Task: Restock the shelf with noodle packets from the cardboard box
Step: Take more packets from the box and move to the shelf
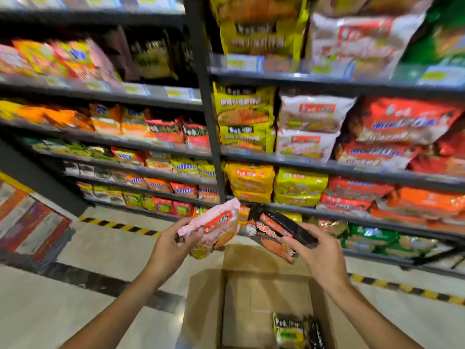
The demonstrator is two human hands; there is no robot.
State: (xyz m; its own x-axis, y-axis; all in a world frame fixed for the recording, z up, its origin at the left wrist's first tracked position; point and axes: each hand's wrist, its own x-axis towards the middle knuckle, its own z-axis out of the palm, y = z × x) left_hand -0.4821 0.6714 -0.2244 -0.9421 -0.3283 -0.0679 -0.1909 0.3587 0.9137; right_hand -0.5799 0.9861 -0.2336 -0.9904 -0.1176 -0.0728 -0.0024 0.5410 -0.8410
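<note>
**Two packets up, box below**

Left hand (173, 244) is gripping a pink noodle packet (214, 229), fingers curled round its near edge. Right hand (318, 250) is pinching a black noodle packet (276, 231), tilted, just beside the pink one. Both are hanging above the open cardboard box (251, 293) on the floor; more packets (297, 332) are lying at its 5 o'clock corner. Stocked shelf (327, 170) is standing at 12 o'clock.
</note>
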